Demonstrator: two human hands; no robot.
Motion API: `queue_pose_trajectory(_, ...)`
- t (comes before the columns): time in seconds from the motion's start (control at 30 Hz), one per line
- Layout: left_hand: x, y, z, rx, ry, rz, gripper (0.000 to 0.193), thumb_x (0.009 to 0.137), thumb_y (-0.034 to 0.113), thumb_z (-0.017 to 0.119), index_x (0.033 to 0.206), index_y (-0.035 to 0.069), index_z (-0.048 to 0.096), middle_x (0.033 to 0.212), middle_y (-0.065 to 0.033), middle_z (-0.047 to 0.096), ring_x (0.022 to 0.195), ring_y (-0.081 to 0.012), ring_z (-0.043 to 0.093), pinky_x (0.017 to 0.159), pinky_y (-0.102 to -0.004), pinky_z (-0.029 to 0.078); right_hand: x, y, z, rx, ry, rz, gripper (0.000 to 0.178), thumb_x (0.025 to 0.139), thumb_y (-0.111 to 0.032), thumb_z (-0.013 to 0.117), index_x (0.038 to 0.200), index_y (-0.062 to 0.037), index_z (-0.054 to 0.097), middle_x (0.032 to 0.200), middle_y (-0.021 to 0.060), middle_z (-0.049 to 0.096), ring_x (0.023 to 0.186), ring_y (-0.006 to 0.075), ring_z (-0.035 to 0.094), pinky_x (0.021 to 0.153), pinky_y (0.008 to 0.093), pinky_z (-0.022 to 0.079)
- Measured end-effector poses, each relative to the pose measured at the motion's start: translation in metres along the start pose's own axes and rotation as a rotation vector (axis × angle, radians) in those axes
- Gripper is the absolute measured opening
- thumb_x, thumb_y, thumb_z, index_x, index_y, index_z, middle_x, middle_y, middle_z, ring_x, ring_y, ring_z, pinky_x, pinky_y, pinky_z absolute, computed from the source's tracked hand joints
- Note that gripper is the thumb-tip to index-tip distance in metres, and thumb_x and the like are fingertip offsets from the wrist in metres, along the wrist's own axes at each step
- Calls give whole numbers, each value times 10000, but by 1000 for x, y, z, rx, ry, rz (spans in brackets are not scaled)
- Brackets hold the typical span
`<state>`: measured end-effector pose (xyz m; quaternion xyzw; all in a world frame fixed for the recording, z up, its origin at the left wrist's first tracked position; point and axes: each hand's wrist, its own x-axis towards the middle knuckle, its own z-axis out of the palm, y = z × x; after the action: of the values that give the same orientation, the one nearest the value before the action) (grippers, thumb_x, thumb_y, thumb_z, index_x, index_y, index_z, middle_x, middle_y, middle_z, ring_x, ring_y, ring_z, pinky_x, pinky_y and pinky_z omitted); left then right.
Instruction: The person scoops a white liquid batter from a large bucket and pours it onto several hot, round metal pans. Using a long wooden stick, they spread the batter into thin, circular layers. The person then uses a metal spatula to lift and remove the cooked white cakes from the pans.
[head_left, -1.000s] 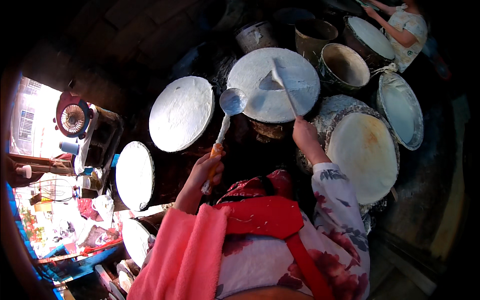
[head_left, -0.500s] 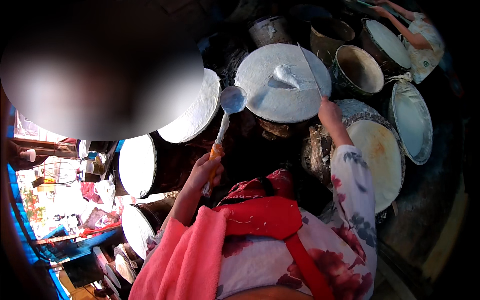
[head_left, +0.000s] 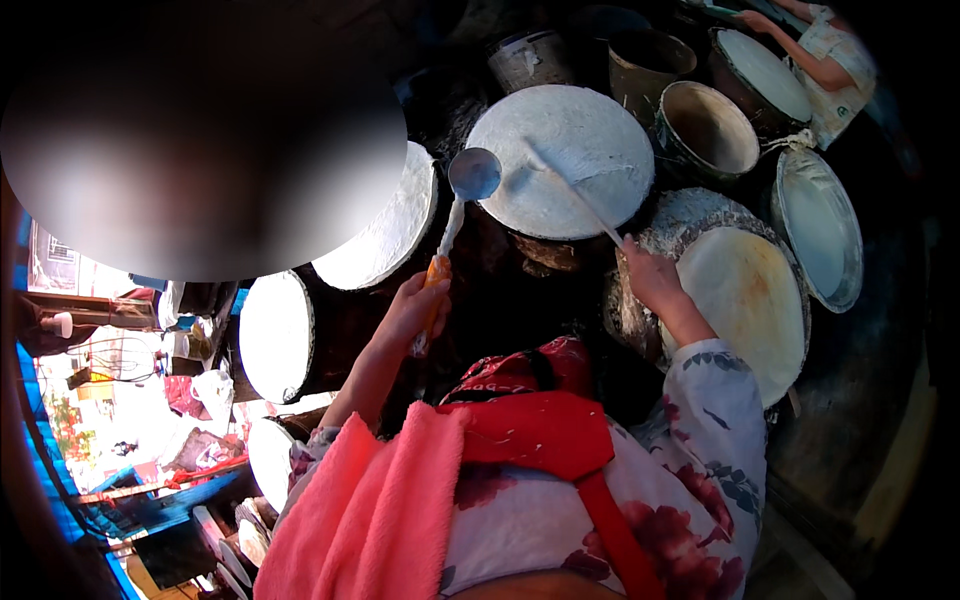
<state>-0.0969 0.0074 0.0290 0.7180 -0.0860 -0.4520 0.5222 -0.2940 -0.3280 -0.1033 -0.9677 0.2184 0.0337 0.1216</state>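
Observation:
My left hand (head_left: pixel 415 305) is closed around the orange-wrapped handle of a ladle (head_left: pixel 474 174). The ladle's round bowl is raised at the left edge of a wide round pan top coated in white batter (head_left: pixel 600 120). My right hand (head_left: pixel 655 275) grips one end of a long thin stick (head_left: pixel 580 198), which slants up and left across this white surface. Its far end lies near the middle of the coating, where a faint ridge shows. I cannot tell whether that end is flat or round.
More round white-topped vessels stand at left (head_left: pixel 275 335). A stained pale disc (head_left: pixel 740 300) lies beside my right forearm. Beyond it is a basin of white liquid (head_left: pixel 820 235). An open pot (head_left: pixel 710 125) stands farther off, and another person's arm (head_left: pixel 815 65) shows at top right.
My right hand has moved down, swinging the stick leftward over the white surface. The raised white lump there has been flattened out. The ladle has shifted slightly up and right.

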Motion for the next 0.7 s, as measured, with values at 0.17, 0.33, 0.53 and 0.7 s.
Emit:
queue_pose_trajectory(0.17, 29, 9, -4, 129, -5, 55, 202, 920, 242, 502, 971, 52, 457, 617, -18, 474, 417, -120, 452, 387, -259, 362, -29, 2, 21, 103, 76, 321, 455, 862, -106, 425, 1310, -44, 377, 923, 197, 630, 779, 387, 623, 672, 489, 482)
queue_pose_trajectory(0.33, 56, 5, -9, 198, 7, 82, 209, 915, 244, 512, 977, 55, 448, 622, -19, 473, 423, -122, 454, 386, -276, 380, -30, -95, 58, 147, 124, 156, 411, 869, -152, 465, 1243, 16, 444, 753, 186, 630, 632, 355, 635, 559, 476, 502)
queue_pose_trajectory(0.53, 60, 9, -12, 178, -38, 47, 238, 907, 245, 527, 1035, 62, 445, 664, -16, 480, 460, -124, 470, 404, -272, 395, -19, -102, 45, 402, 328, 480, 219, 890, -151, 454, 1080, -54, 506, 723, 197, 621, 686, 392, 612, 565, 502, 466)
queue_pose_trajectory(0.7, 54, 14, 4, 127, -43, 11, 263, 903, 240, 529, 1072, 60, 437, 678, -23, 480, 475, -125, 463, 422, -262, 401, -2, -175, 72, 453, 249, 242, 184, 858, -164, 519, 1002, -50, 508, 707, 180, 621, 692, 380, 619, 601, 506, 479)
